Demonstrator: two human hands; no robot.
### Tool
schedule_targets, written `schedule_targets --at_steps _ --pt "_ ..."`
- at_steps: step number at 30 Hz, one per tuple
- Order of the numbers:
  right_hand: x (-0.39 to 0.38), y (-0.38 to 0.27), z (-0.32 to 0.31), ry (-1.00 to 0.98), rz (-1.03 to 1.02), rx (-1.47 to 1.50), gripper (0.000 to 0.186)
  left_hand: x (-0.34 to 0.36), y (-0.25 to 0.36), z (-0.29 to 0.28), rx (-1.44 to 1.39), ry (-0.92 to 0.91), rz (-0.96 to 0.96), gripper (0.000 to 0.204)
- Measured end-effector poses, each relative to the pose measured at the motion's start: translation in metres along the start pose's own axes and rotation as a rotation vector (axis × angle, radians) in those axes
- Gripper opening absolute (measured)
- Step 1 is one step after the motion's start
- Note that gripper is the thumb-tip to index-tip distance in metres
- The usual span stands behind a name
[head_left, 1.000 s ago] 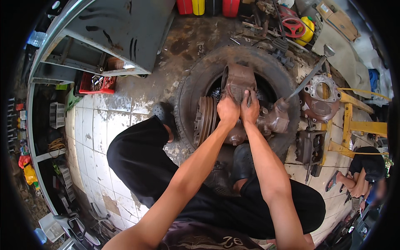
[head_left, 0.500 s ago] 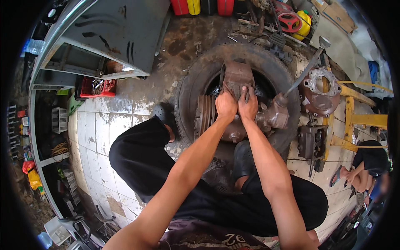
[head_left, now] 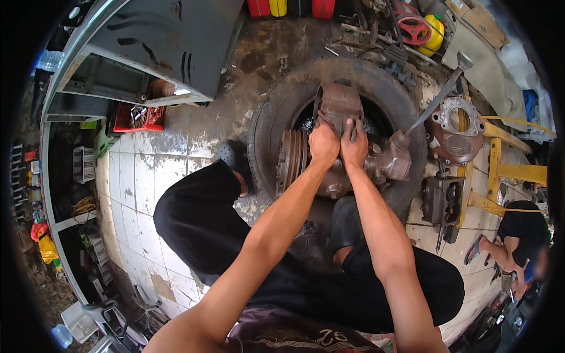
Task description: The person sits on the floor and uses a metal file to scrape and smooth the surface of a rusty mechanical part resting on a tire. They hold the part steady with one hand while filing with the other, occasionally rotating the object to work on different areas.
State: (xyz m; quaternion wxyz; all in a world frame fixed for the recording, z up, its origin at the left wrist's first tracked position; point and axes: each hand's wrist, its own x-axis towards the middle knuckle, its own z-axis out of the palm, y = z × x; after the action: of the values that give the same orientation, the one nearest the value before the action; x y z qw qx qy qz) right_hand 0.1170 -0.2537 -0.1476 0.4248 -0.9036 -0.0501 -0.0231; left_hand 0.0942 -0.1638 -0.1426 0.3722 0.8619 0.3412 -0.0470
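Observation:
A brown, greasy gearbox-like metal housing (head_left: 340, 101) lies in the middle of a worn black tyre (head_left: 276, 100) on the floor between my legs. My left hand (head_left: 323, 144) is closed like a fist at the housing's near side, with a thin dark edge of something by its fingertips. Close against it, my right hand (head_left: 354, 146) has bent, grease-stained fingers pressed together at the same spot. What either hand pinches is hidden. A ribbed round part (head_left: 291, 159) sits left of my hands, and a long lever (head_left: 438, 100) rises from the housing's right side.
A brown flanged cover (head_left: 456, 141) and a dark box-shaped casting (head_left: 441, 200) rest by a yellow metal frame (head_left: 494, 167). On the left stands a grey metal cabinet (head_left: 159, 47) with a red tray (head_left: 138, 126) of small parts. Another person (head_left: 518, 235) crouches at far right.
The view has shifted slightly, moving the scene a little to the right. My hands stay together at the same part of the housing. The other person's arm has lowered.

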Motion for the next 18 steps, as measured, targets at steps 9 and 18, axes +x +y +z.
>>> schedule_targets --at_steps 9,18 --pt "0.006 -0.01 -0.008 -0.114 0.1 -0.042 0.041 -0.001 -0.008 0.012 -0.006 0.177 0.097 0.055" --pt "0.004 0.0 -0.004 -0.041 0.112 0.027 0.04 -0.012 -0.006 0.017 -0.021 0.243 0.151 0.048"
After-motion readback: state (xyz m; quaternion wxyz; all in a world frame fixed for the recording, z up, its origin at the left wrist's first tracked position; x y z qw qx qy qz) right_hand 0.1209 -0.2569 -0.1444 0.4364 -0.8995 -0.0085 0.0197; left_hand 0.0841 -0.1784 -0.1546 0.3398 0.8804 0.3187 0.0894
